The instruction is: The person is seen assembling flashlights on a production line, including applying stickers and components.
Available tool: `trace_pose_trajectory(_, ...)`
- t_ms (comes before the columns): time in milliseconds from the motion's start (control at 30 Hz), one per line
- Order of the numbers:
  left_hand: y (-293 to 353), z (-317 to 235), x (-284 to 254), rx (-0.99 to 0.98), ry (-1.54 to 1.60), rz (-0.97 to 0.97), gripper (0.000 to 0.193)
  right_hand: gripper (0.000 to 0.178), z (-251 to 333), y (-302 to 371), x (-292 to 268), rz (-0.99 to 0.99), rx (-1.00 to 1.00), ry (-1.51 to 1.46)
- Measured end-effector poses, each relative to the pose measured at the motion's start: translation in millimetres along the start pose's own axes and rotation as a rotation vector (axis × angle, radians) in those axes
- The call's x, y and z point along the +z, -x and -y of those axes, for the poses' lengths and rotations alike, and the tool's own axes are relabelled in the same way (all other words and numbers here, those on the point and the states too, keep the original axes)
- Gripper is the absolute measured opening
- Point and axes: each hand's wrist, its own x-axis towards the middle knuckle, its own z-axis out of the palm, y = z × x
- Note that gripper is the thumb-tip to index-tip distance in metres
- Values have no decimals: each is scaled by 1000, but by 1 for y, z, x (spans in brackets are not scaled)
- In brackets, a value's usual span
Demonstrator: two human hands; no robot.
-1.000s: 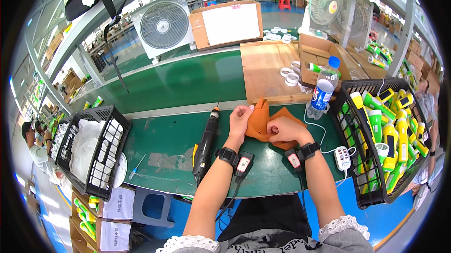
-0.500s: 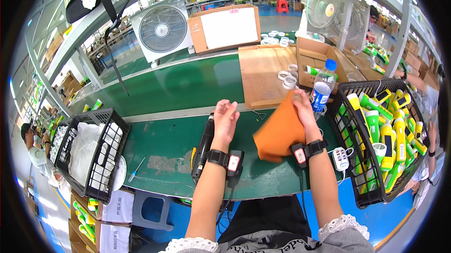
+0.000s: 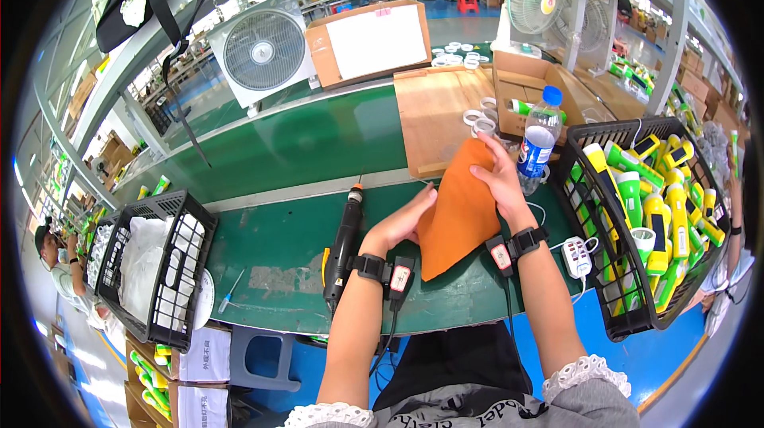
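Note:
An orange cloth hangs over the near middle of the green workbench, its lower corner pointing down toward me. My right hand grips its upper right side, with the thumb on the front and fingers at the top edge. At the cloth's left edge is my left hand, closed against it; some of its fingers are hidden behind the fabric. Whether anything lies behind or inside the cloth is hidden. Left of my left hand, a black electric screwdriver lies on the bench.
At right, a black crate holds several yellow and green flashlights. A blue-capped bottle, a white power strip and white rings stand nearby. Left are another black crate with white parts and a small screwdriver. A fan stands behind.
My left hand has moved right and down, from beside the cloth onto its left edge. The cloth, blurred and swinging before, now hangs more upright in my right hand. The view has shifted slightly.

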Motion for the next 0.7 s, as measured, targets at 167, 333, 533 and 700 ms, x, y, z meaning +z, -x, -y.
trace_pose_trajectory(167,-3,-1,-11,88,424,-53,67,55,2,-1,-5,18,87,-94)
trace_pose_trajectory(333,-3,-1,-5,-21,651,155,63,54,1,1,-2,3,-8,-82)
trace_pose_trajectory(533,-8,5,10,97,676,126,57,59,1,1,-4,26,16,-268)
trace_pose_trajectory(700,-13,5,8,358,834,-306,42,58,8,1,0,29,15,-222)
